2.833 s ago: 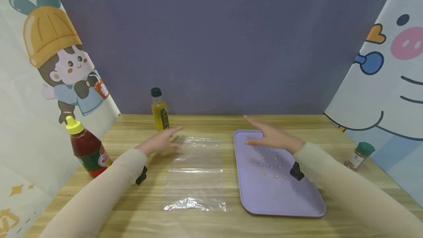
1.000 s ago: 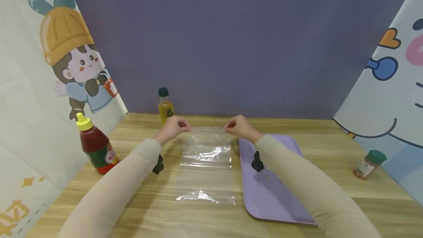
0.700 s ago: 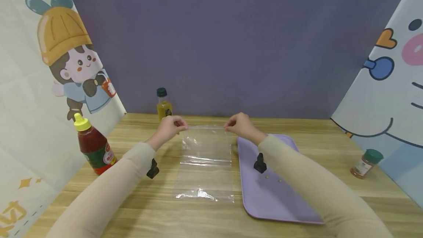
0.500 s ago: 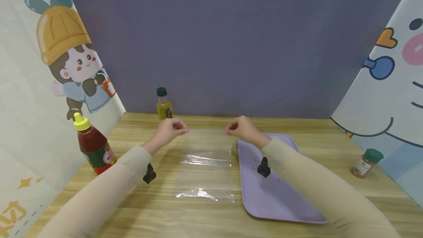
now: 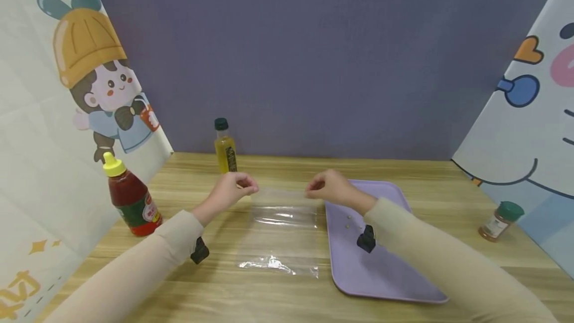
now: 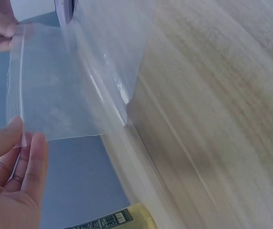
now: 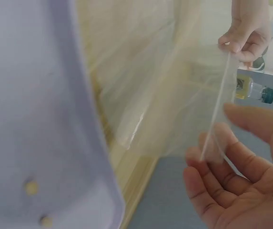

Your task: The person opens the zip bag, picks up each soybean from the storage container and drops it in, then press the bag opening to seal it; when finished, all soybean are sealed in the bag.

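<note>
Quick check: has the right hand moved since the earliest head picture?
Yes, leftward. Judged against the purple tray, the right hand was over it then; now it reaches past the tray's left edge and pinches the clear bag.

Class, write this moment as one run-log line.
left hand: pinches clear bag; right hand: pinches clear bag; zip edge: raised; purple tray: beside bag

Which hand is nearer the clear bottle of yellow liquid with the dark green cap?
Left: the left hand is just in front of the bottle, pinching one corner of the clear plastic zip bag; the right hand is farther right, across the bag.
</note>
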Demonstrator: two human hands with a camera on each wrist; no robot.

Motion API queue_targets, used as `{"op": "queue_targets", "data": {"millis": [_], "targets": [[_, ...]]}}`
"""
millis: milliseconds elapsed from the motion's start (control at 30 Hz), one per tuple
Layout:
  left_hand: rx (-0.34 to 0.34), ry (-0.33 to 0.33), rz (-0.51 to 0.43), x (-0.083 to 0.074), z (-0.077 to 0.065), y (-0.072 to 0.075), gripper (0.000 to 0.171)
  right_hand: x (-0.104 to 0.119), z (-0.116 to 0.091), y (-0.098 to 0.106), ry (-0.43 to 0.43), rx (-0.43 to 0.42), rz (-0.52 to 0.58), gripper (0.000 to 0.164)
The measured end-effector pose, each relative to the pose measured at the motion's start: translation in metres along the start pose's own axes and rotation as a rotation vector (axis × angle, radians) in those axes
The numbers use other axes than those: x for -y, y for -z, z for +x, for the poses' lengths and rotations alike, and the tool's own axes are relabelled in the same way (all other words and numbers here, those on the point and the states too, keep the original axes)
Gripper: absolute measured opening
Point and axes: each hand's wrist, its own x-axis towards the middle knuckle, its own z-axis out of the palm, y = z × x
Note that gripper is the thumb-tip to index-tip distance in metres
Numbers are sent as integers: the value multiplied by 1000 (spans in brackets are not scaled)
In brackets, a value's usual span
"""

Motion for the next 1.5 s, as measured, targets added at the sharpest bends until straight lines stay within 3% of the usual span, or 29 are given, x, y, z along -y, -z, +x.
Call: {"op": "queue_targets", "data": {"millis": [167, 433, 867, 1133, 1400, 1500], "targets": [[-4, -6, 7, -3, -1, 0, 5, 9, 11, -5, -4, 15, -2, 21], [-5, -9, -1, -5, -1, -1, 5, 17, 26, -14, 40, 39, 22, 19], [-15, -6, -3, -7, -2, -4, 5, 16, 32, -16, 124, 81, 14, 15], [-78, -183, 160, -11, -1, -19, 36, 12, 34, -19, 60, 93, 61, 21], [-152, -365, 233, -26, 6, -38, 17, 17, 36, -19, 19, 111, 101, 23], [-158, -385, 255, -31, 9, -44, 13, 16, 37, -19, 6, 112, 118, 24]]}}
